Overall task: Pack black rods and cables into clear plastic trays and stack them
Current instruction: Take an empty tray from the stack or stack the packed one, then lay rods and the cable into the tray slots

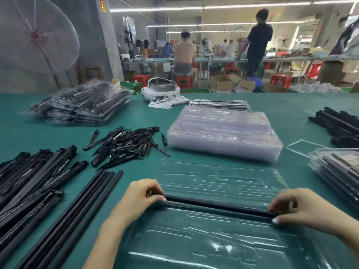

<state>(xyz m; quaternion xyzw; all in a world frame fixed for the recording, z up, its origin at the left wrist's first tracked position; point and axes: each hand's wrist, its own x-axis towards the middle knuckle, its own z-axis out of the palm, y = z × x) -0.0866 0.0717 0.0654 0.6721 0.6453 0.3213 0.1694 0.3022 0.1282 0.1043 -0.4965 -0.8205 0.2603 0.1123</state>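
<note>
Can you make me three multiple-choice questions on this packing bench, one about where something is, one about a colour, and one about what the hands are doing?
1. Where is the stack of empty clear trays?
A. Beyond the open tray, mid-table
B. Under the left hand
C. On the floor

2. What colour is the table cover?
A. Red
B. Green
C. White

3. What is the state of the black rod across the open tray?
A. Lying loose, untouched
B. Held at both ends by two hands
C. Standing upright

Answers: 1 A, the stack sits behind the open tray. 2 B, the cover is teal green all over. 3 B, the left hand and the right hand each have a grip on one end.
</note>
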